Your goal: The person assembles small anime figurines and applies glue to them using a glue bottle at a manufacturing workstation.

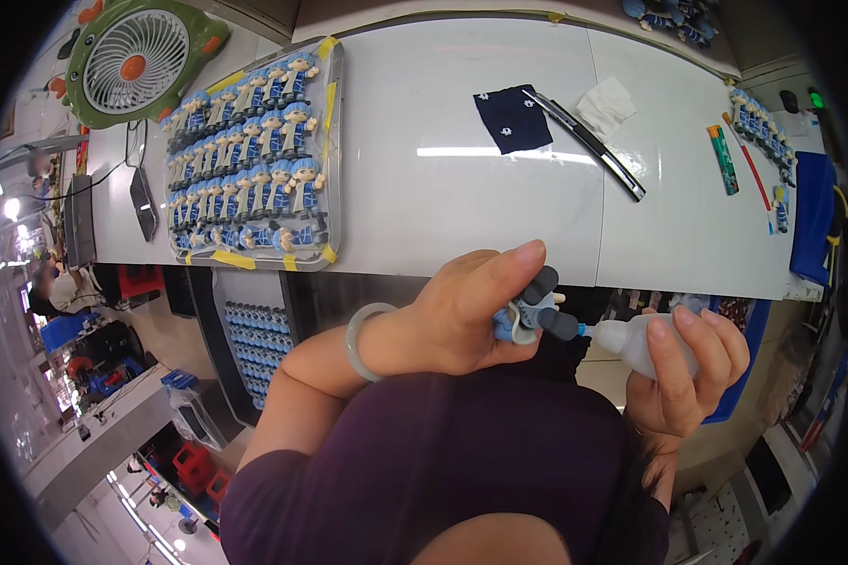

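My left hand (457,315), a pale bangle on its wrist, is closed around a small toy figurine (516,322) in light blue and white. The figurine is tipped so that its dark grey feet point away from my palm. My right hand (678,381) grips a translucent white squeeze bottle (639,345), held sideways. Its thin blue nozzle (584,330) is at one of the dark feet; I cannot tell whether it touches. Both hands are in front of the table's near edge, close to my body.
A tray (337,141) with rows of blue-haired figurines stands on the white table (396,113)'s left. Behind it is a green fan (141,66). A utility knife (594,151) lies over a dark cloth (509,121) beside a white tissue (608,105). More figurines (763,127) stand far right.
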{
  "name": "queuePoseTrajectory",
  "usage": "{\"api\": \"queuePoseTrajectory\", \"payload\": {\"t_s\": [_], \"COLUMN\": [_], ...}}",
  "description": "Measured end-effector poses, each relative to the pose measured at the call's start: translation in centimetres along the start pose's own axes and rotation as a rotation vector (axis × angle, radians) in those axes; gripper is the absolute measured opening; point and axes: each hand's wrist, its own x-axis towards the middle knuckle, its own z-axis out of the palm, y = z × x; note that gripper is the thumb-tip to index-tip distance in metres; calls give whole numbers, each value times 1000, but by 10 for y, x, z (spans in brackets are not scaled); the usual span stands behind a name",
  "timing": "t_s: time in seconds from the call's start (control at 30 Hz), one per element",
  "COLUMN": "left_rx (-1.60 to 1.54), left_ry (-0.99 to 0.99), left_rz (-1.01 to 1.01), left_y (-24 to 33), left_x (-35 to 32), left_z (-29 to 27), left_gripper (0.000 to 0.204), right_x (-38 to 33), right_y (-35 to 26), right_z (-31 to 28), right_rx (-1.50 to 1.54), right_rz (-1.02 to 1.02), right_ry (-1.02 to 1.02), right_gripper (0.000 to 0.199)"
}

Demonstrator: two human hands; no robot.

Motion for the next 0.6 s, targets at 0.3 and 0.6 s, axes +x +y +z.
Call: {"api": "queuePoseTrajectory", "payload": {"t_s": [0.3,0.6], "left_rx": [3,-24], "left_ry": [-13,-41], "left_rz": [11,5], "left_y": [-1,-2], "left_x": [-2,3], "left_z": [0,0], "left_gripper": [84,85], "right_x": [1,3], "right_y": [1,4], "right_z": [-1,-2], "right_rx": [-29,-3], "right_rz": [-30,-14], "right_ry": [9,11], "right_gripper": [36,35]}}
